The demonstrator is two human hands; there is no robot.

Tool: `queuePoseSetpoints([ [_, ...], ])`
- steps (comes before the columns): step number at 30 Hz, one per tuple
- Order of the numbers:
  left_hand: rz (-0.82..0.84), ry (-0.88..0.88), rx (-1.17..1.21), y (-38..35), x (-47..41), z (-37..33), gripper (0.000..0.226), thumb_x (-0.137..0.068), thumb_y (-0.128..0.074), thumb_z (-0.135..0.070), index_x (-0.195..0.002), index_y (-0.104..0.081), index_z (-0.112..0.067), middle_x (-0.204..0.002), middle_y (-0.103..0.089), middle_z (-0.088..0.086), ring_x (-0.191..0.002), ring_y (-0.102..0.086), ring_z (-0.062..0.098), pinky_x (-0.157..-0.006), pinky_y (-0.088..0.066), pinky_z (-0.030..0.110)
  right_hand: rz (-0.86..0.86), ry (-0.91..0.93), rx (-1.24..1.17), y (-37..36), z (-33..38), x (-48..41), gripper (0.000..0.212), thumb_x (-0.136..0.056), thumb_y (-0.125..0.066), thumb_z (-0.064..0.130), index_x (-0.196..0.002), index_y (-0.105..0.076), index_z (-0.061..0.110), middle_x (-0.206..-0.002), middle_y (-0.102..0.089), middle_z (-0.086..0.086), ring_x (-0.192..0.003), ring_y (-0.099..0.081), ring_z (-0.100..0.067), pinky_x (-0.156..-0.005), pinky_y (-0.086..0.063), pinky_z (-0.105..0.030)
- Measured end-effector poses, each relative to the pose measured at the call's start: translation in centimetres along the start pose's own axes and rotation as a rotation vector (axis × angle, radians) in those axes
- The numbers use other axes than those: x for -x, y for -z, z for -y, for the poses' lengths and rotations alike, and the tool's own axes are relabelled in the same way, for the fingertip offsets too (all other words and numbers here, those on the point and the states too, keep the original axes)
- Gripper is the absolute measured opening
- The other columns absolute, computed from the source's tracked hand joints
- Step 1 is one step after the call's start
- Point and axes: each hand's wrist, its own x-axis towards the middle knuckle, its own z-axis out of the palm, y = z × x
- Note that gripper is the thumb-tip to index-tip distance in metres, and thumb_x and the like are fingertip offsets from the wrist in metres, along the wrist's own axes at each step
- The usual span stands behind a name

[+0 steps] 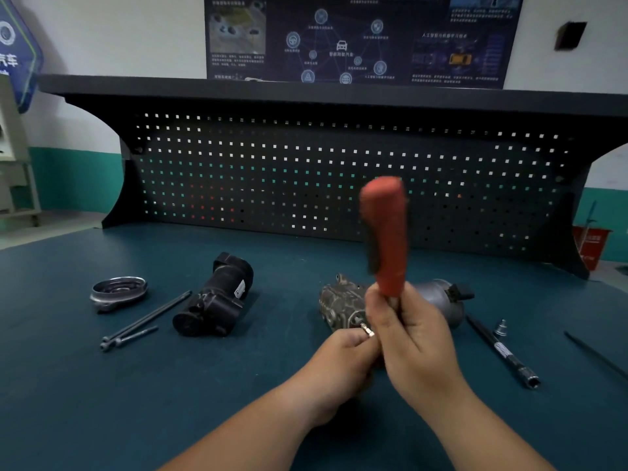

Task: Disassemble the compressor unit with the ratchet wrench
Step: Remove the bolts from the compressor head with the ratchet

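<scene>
Left hand [343, 360], fingers curled, pinches what appears to be a small metal bit [367, 330] against the right hand [418, 338], which grips the upright red-handled ratchet wrench [385, 232]; just behind, the grimy grey compressor unit [341, 304] lies mid-counter [153, 402], black housing [214, 300] well left, teal surface showing ahead.

The right hand [418, 338] grips the ratchet wrench [385, 232] below its red handle, which points upward and is blurred, while the left hand [343, 362] pinches a small metal piece [367, 329] beside it. Behind both hands the compressor unit [343, 302] lies on the bench [102, 402]. To the left are a black housing [214, 297], long bolts [146, 317] and a round cover [119, 292].
</scene>
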Motion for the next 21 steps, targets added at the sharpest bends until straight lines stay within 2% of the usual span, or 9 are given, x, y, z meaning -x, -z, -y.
queuePoseSetpoints([
  [2,-0.020,0.032,0.016,-0.1,-0.1,0.1,0.042,-0.097,-0.045,-0.022,-0.055,-0.043,-0.021,-0.045,-0.037,-0.009,-0.038,-0.023,0.003,-0.038,-0.018,0.017,-0.139,-0.202,-0.201,-0.1,0.1,-0.2,0.035,-0.086,-0.057,0.047,-0.067,-0.043,0.022,-0.051,-0.038,0.012,-0.047,-0.033,-0.001,-0.047,-0.031,-0.017],
  [3,-0.031,0.046,0.024,-0.1,-0.1,0.1,0.044,-0.097,-0.047,-0.025,-0.053,-0.044,-0.021,-0.046,-0.036,-0.008,-0.037,-0.023,0.003,-0.038,-0.017,0.017,-0.226,-0.295,-0.289,0.0,0.0,-0.4,0.038,-0.088,-0.057,0.045,-0.068,-0.041,0.017,-0.049,-0.036,0.012,-0.045,-0.031,-0.001,-0.045,-0.031,-0.016],
  [7,-0.040,0.077,0.046,-0.2,-0.3,0.1,0.042,-0.097,-0.048,-0.028,-0.056,-0.043,-0.021,-0.045,-0.032,-0.010,-0.036,-0.023,0.004,-0.037,-0.017,0.016,-0.578,-0.611,-0.567,0.8,-1.0,-1.2,0.033,-0.099,-0.042,0.032,-0.070,-0.042,0.017,-0.045,-0.031,0.012,-0.038,-0.029,-0.002,-0.039,-0.032,-0.014],
  [9,-0.040,0.078,0.049,-0.3,-0.3,0.1,0.042,-0.097,-0.048,-0.028,-0.056,-0.042,-0.022,-0.045,-0.031,-0.011,-0.038,-0.023,0.004,-0.038,-0.018,0.016,-0.675,-0.718,-0.673,1.2,-1.7,-1.4,0.034,-0.100,-0.041,0.034,-0.070,-0.043,0.018,-0.044,-0.031,0.011,-0.036,-0.029,-0.002,-0.037,-0.032,-0.014],
  [11,-0.039,0.079,0.058,-0.3,-0.4,0.1,0.046,-0.097,-0.048,-0.029,-0.052,-0.042,-0.022,-0.046,-0.031,-0.011,-0.038,-0.023,0.004,-0.038,-0.018,0.016,-0.704,-0.737,-0.708,1.3,-2.1,-1.4,0.034,-0.101,-0.041,0.034,-0.071,-0.043,0.018,-0.043,-0.031,0.011,-0.036,-0.029,-0.003,-0.037,-0.032,-0.014],
  [14,-0.030,0.087,0.057,-0.2,-0.4,0.2,0.054,-0.095,-0.048,-0.032,-0.042,-0.044,-0.022,-0.046,-0.029,-0.011,-0.038,-0.022,0.005,-0.037,-0.017,0.016,-0.630,-0.583,-0.573,0.9,-1.8,-1.4,0.034,-0.100,-0.040,0.034,-0.070,-0.041,0.018,-0.045,-0.031,0.012,-0.039,-0.029,-0.003,-0.040,-0.033,-0.014],
  [17,-0.004,0.098,0.017,0.1,-0.4,0.3,0.054,-0.092,-0.049,-0.036,-0.040,-0.041,-0.021,-0.047,-0.028,-0.008,-0.038,-0.019,0.006,-0.038,-0.016,0.016,-0.410,-0.315,-0.378,0.1,-1.1,-0.7,0.035,-0.096,-0.046,0.039,-0.069,-0.041,0.018,-0.047,-0.036,0.012,-0.043,-0.030,-0.001,-0.044,-0.032,-0.014],
  [19,0.020,0.070,0.017,0.1,-0.3,0.3,0.046,-0.090,-0.051,-0.034,-0.047,-0.043,-0.020,-0.048,-0.028,-0.006,-0.039,-0.019,0.006,-0.038,-0.016,0.017,-0.198,-0.105,-0.151,-0.2,-0.9,-0.1,0.029,-0.091,-0.049,0.047,-0.069,-0.045,0.030,-0.052,-0.043,0.013,-0.046,-0.036,0.001,-0.048,-0.033,-0.012],
  [21,0.022,-0.006,0.008,-0.1,-0.1,0.2,0.025,-0.080,-0.050,-0.037,-0.065,-0.049,-0.017,-0.056,-0.034,-0.003,-0.046,-0.026,0.006,-0.044,-0.020,0.018,0.015,0.074,0.115,-0.3,-0.9,0.2,0.033,-0.091,-0.043,0.056,-0.072,-0.050,0.030,-0.061,-0.050,0.014,-0.054,-0.044,0.002,-0.053,-0.036,-0.012],
])
